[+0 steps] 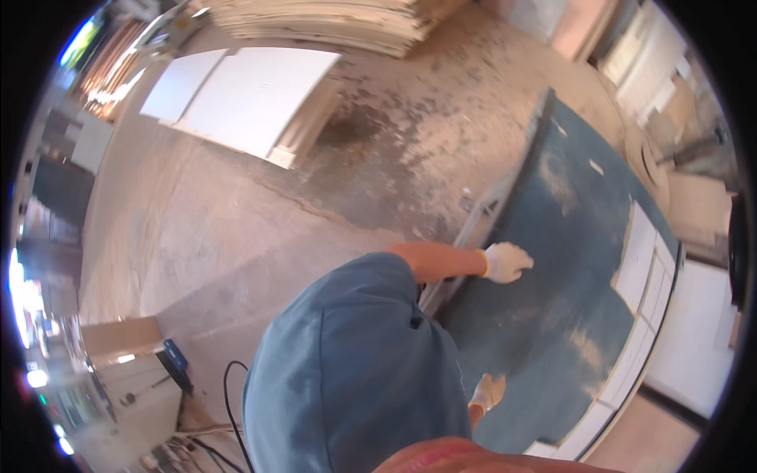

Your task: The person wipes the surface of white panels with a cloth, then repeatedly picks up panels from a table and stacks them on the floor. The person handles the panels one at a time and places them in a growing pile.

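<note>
The dark green worktop (544,339) spreads from 2 to 5 o'clock in the view, with pale dusty smears on its surface. White strips (635,264) line its outer edge, between 3 and 5 o'clock. The gloved left hand (507,262) is over the worktop at 3 o'clock, fingers loosely extended and nothing visible in them. The gloved right hand (489,392) is over it at 5 o'clock; whether its fingers grasp anything cannot be told. A blue-grey shirt (363,370) fills 6 o'clock. White panels (256,94) lie between 10 and 11 o'clock, tan boards (323,24) between 11 and 12.
</note>
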Action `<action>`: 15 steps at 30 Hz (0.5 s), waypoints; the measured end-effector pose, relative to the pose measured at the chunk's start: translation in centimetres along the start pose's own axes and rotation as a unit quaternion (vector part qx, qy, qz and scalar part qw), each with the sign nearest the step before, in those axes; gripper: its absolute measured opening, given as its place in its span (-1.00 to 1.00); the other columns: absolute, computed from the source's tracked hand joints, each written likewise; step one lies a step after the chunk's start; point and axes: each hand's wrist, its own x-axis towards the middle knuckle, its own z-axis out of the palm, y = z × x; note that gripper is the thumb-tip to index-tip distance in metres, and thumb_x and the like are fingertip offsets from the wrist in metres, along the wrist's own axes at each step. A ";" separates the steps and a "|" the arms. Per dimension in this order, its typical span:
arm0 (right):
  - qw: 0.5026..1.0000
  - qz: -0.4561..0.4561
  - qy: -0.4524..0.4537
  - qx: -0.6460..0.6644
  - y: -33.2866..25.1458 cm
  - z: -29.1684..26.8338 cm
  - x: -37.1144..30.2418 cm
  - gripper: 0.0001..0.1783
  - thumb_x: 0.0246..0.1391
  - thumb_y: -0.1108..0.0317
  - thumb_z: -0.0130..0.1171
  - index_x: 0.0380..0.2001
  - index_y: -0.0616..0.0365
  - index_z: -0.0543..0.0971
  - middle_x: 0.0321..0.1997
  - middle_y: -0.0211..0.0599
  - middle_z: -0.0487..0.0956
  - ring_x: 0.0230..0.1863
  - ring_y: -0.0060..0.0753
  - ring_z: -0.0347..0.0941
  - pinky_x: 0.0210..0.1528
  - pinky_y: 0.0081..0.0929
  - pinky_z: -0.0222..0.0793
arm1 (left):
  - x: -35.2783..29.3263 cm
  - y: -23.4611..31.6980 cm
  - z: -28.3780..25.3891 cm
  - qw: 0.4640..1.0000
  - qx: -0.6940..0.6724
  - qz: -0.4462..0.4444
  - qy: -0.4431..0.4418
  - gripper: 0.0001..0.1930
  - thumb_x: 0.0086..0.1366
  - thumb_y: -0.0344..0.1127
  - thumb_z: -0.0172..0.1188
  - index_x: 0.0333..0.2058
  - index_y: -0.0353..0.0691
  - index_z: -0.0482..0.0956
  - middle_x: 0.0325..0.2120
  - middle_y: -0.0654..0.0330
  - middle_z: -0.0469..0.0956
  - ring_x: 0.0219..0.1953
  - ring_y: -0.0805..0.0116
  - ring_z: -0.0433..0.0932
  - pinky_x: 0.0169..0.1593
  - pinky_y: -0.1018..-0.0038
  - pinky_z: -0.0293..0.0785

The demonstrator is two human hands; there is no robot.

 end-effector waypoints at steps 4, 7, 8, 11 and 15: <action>0.993 -0.031 -0.075 -0.091 -1.4 3.1 -2.6 -0.23 0.12 0.06 0.18 0.31 0.31 0.42 0.46 0.21 0.32 0.48 0.17 0.23 0.50 -0.10 0.17 | -16.9 -4.6 -5.5 0.990 0.019 -0.125 -0.057 -0.60 0.31 -0.14 0.08 0.08 -0.03 0.61 -0.07 -0.04 0.66 0.02 -0.14 0.63 0.11 0.02 0.53; 0.988 -0.081 -0.055 -0.118 -1.9 3.6 -3.4 -0.25 0.11 0.06 0.20 0.28 0.32 0.44 0.46 0.24 0.31 0.48 0.18 0.24 0.50 -0.11 0.19 | -31.6 -10.2 -7.9 0.923 0.028 -0.373 -0.086 -0.58 0.31 0.01 0.14 0.04 -0.03 0.70 -0.02 0.04 0.70 0.03 -0.02 0.66 0.11 0.13 0.56; 0.989 -0.074 -0.073 -0.108 -1.6 3.2 -3.6 -0.26 0.11 0.06 0.21 0.27 0.32 0.45 0.46 0.23 0.32 0.48 0.17 0.23 0.49 -0.13 0.20 | -36.2 -11.8 -8.3 0.875 0.027 -0.468 -0.121 -0.58 0.33 0.06 0.16 -0.02 -0.05 0.73 -0.09 0.07 0.74 -0.02 0.04 0.70 0.05 0.15 0.59; 0.988 -0.117 -0.097 0.033 -1.6 2.5 -4.2 -0.26 0.16 0.10 0.20 0.30 0.38 0.43 0.45 0.23 0.34 0.54 0.12 0.16 0.54 -0.19 0.10 | -48.7 -15.2 -8.0 0.824 0.059 -0.550 -0.121 -0.61 0.35 0.03 0.16 -0.04 -0.06 0.73 -0.15 0.09 0.73 -0.09 0.10 0.69 -0.02 0.18 0.58; 0.997 -0.040 -0.066 0.016 -1.9 2.4 -3.5 -0.30 0.14 0.10 0.21 0.32 0.16 0.47 0.50 0.09 0.31 0.55 0.03 0.14 0.55 -0.21 0.10 | -53.4 -17.0 -7.8 0.825 -0.016 -0.544 -0.155 -0.64 0.37 -0.01 0.16 -0.06 -0.09 0.73 -0.23 0.12 0.72 -0.18 0.19 0.67 -0.11 0.21 0.57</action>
